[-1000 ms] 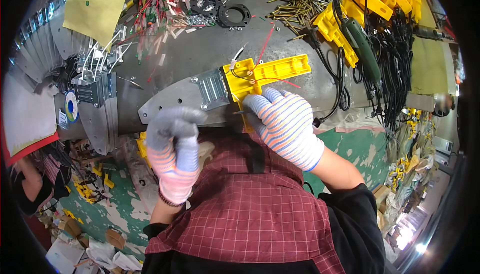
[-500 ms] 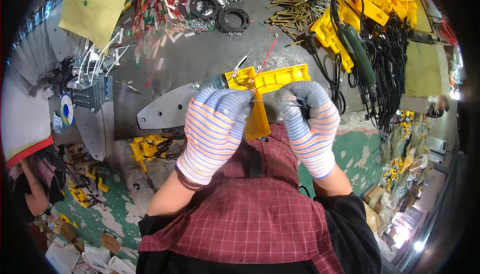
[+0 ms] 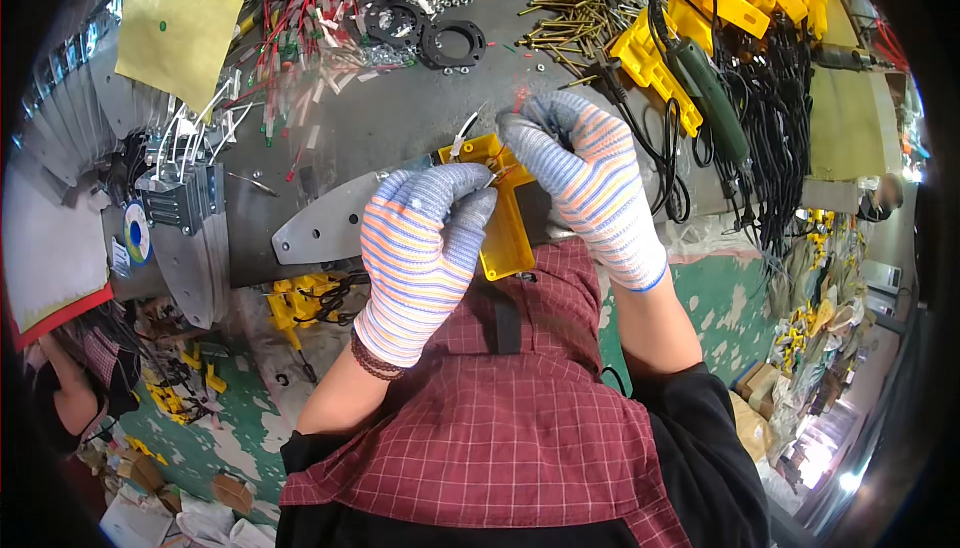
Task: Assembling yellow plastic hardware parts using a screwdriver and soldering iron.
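Note:
In striped knit gloves, both hands work over a yellow plastic tool housing [image 3: 508,236], which lies at the table's near edge. My left hand [image 3: 420,248] is closed, thumb and forefinger pinching thin wires at the housing's middle. Raised over the housing's right arm and hiding most of it, my right hand [image 3: 592,183] pinches a red wire [image 3: 520,100] at its fingertips. A short white-and-black lead [image 3: 464,132] sticks up from the housing's far left corner. From behind my left hand a grey blade-shaped metal plate [image 3: 325,218] with holes extends leftward.
Loose red wires [image 3: 300,43], black rings [image 3: 452,44] and brass-coloured screws [image 3: 560,23] lie along the back. Yellow housings [image 3: 740,8], a green-handled corded tool [image 3: 710,98] and black cables [image 3: 765,148] are at right. Metal plates [image 3: 190,258] and a solder spool [image 3: 136,231] stand left.
My right hand has moved up and left from beside the housing to the red wire, now at its fingertips. My left hand stays at the housing's middle, its grip slightly shifted.

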A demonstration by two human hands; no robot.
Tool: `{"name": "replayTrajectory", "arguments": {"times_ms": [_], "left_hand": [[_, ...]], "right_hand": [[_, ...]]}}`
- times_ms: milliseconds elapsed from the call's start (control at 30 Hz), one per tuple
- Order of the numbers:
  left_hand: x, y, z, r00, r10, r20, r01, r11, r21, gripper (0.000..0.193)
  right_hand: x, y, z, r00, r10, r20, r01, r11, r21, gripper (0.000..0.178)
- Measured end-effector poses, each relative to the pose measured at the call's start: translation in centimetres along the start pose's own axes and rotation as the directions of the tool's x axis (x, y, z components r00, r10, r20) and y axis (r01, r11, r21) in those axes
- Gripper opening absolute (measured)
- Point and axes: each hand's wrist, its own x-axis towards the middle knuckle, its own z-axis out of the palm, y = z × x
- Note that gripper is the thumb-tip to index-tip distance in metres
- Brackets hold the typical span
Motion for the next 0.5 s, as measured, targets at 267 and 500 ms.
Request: {"name": "replayTrajectory", "arguments": {"times_ms": [267,500], "left_hand": [[-0.4,-0.7,0.3,0.990,-0.138,-0.023,0.131,0.970,-0.205,0.014],[0.2,0.1,-0.9,0.991,-0.057,0.122,0.063,0.997,-0.043,0.011]], "right_hand": [[-5.0,-0.9,0.1,0.960,-0.042,-0.275,0.024,0.997,-0.068,0.009],[-4.8,-1.6,0.3,0.973,0.179,0.144,-0.202,0.965,0.169,0.015]]}}
